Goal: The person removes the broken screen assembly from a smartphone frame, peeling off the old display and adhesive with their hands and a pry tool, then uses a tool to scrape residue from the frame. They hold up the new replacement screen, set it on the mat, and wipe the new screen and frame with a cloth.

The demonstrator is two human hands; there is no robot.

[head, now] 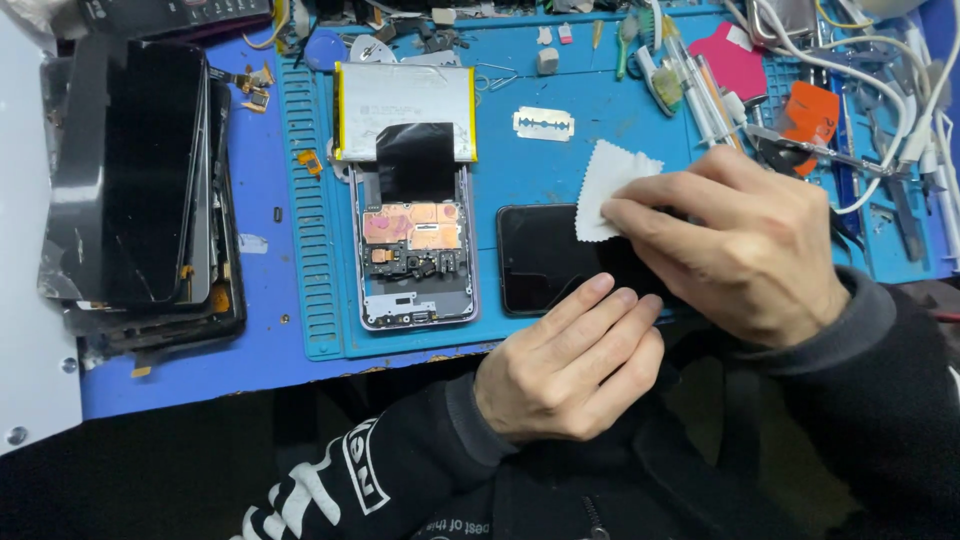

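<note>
Black phone screen flat on blue work mat, just right of opened phone body with flipped-up battery. Right hand pinching white wipe against the glass; left hand flat, fingers steadying the near edge — holding nothing. Risk: grit under the wipe scratching the glass, or a slide toward razor blade. No containers in use — only stacked dark panels at far left

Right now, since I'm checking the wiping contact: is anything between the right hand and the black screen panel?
Yes. A small white cloth lies under the right hand's fingertips, on the black screen panel. The left hand rests directly on the panel's near edge.
</note>
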